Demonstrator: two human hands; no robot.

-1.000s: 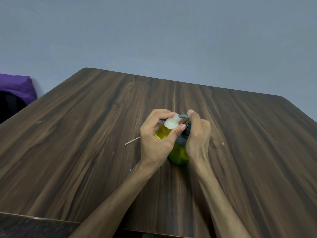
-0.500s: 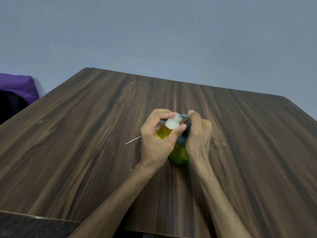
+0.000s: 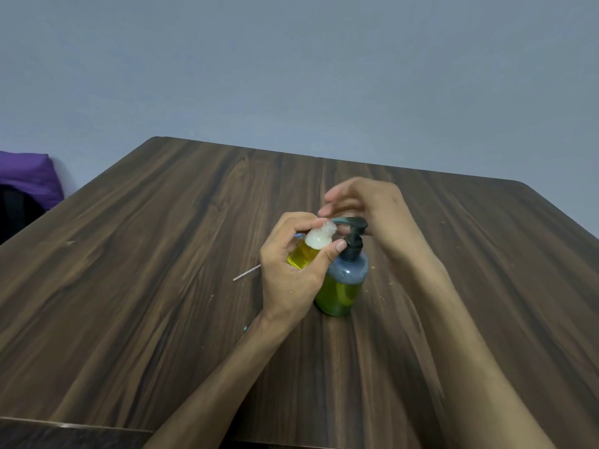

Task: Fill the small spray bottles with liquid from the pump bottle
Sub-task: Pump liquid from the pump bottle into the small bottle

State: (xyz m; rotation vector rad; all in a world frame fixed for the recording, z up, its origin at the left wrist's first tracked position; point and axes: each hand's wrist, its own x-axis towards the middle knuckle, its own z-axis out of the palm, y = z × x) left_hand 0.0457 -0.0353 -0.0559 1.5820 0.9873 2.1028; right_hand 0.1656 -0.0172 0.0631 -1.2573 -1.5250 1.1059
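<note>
Near edge of the desk (image 3: 129, 319) bare. Pump bottle (image 3: 344, 286) upright mid-desk, green liquid inside. Left hand (image 3: 291, 270) wrapped round the small spray bottle (image 3: 308, 251), neck under the spout. Right hand (image 3: 363, 205) loosely spread above the pump head (image 3: 353, 223), gripping nothing. Probably light, slick plastic; best gripped around the body. No readable labels.

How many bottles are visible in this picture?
2. A small bottle in the left hand, at the spout; a pump bottle standing on the table. Hands may hide others.
</note>
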